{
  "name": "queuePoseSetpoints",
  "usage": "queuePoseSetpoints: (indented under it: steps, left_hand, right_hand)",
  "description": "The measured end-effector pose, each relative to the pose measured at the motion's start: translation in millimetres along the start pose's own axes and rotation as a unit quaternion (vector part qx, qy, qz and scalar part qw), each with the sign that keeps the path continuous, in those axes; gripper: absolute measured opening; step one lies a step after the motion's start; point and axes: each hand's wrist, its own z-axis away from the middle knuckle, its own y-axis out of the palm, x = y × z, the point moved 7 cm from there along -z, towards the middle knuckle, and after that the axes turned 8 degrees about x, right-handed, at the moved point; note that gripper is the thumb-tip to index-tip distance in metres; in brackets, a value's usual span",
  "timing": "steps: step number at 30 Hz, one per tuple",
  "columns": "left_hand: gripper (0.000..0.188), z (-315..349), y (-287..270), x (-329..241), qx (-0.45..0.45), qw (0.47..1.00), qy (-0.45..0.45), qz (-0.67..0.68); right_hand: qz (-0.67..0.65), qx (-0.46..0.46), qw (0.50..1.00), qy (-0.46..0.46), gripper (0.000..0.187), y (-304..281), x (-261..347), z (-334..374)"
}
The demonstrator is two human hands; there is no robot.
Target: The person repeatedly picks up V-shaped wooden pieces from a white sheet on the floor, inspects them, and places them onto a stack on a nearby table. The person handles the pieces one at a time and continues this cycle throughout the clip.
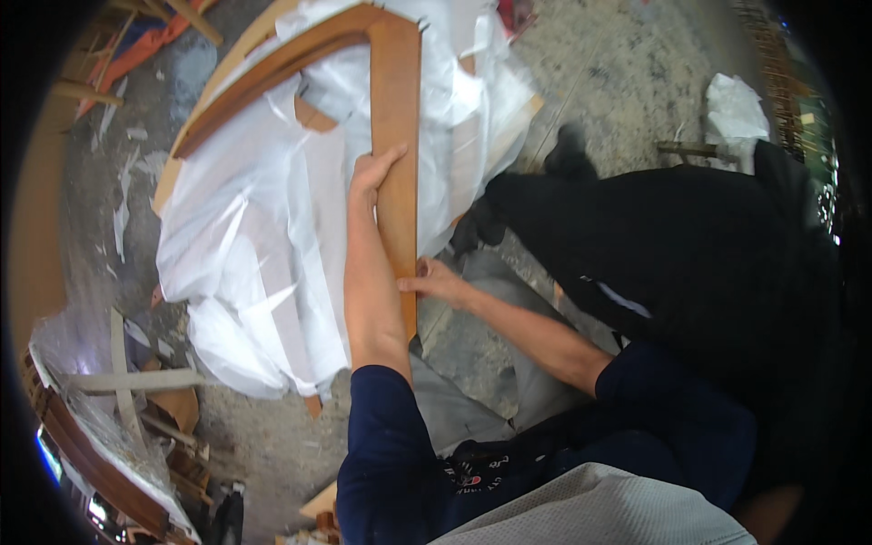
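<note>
Gripping smooth brown wooden frame (397,136): both hands, left (371,177) and right (434,282), over crinkled clear plastic sheeting (245,245).

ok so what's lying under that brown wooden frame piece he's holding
Crumpled clear plastic sheeting lies under the wooden frame piece, with pale wood boards showing through it. What the sheeting fully covers cannot be made out.
</note>
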Motion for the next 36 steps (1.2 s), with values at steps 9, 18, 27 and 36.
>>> queuePoseSetpoints:
  steps: [9, 18, 27, 36]
  left_hand:
    - [0.063, 218, -9, 3, 0.029, 0.998, 0.026, -0.059]
    - [0.069, 728, -22, 165, 0.112, 0.99, -0.026, -0.082]
    - [0.082, 978, 0, 430, 0.097, 0.97, 0.092, 0.205]
    - [0.074, 1021, 22, 468, -0.038, 0.938, 0.262, 0.222]
  right_hand:
    - [0.052, 0.245, 0.968, -0.002, 0.084, 163, -21, 119]
    - [-0.4, 0.214, 0.84, -0.297, 0.083, 238, -95, 115]
    - [-0.479, 0.638, 0.603, -0.01, 0.019, 618, -195, 202]
    - [-0.149, 0.713, 0.68, 0.082, 0.015, 756, -187, 295]
